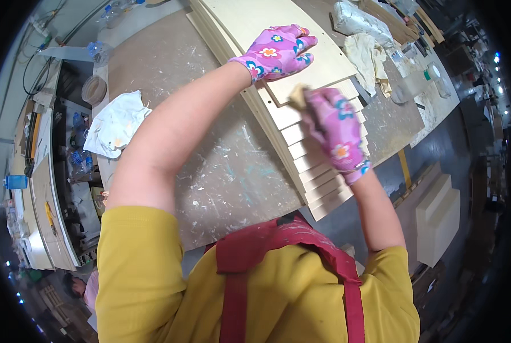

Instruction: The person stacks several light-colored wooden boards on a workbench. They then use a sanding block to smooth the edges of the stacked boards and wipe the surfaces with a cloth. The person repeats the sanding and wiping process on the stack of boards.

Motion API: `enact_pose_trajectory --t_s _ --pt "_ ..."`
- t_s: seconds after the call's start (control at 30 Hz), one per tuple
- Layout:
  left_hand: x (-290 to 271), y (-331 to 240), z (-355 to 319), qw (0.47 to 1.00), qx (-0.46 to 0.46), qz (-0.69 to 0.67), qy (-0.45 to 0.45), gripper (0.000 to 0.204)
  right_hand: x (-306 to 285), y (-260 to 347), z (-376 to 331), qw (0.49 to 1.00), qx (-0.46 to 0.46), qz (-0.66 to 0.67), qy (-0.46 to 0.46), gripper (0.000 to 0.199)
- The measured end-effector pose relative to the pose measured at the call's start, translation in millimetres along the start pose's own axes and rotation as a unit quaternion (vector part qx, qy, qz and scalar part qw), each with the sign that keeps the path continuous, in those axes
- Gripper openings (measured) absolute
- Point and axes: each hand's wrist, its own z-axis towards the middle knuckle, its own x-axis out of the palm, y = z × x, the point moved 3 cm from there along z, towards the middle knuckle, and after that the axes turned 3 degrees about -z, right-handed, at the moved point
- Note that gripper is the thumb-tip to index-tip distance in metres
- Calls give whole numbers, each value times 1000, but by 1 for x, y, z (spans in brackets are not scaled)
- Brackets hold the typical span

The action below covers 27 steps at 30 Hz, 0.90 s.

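A stack of pale wooden panels (318, 171) lies fanned out on a paint-spattered workbench (221, 171), each panel stepped back from the one below. My left hand (278, 51), in a pink flowered glove, rests flat on the top panel (255, 23). My right hand (335, 128), gloved the same way, is closed around a small tan pad (297, 96) pressed against the near edge of the top panel.
A crumpled white rag (115, 123) lies on the bench at the left. A yellowish cloth (370, 57), a wrapped bundle (358, 22) and plastic containers (415, 86) sit at the far right. A cream block (438, 220) stands on the floor to the right.
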Motion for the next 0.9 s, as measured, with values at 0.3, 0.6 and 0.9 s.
enact_pose_trajectory --t_s 0.3,0.6,0.9 --pt "-1 -3 0 999 -21 -21 10 51 -7 -21 3 999 -5 36 3 39" --pt "0 -8 3 999 -40 -13 12 48 -20 -169 -20 973 216 37 -75 36" --pt "-2 -9 8 999 -23 -45 -7 45 -8 -135 -16 977 206 34 -49 36"
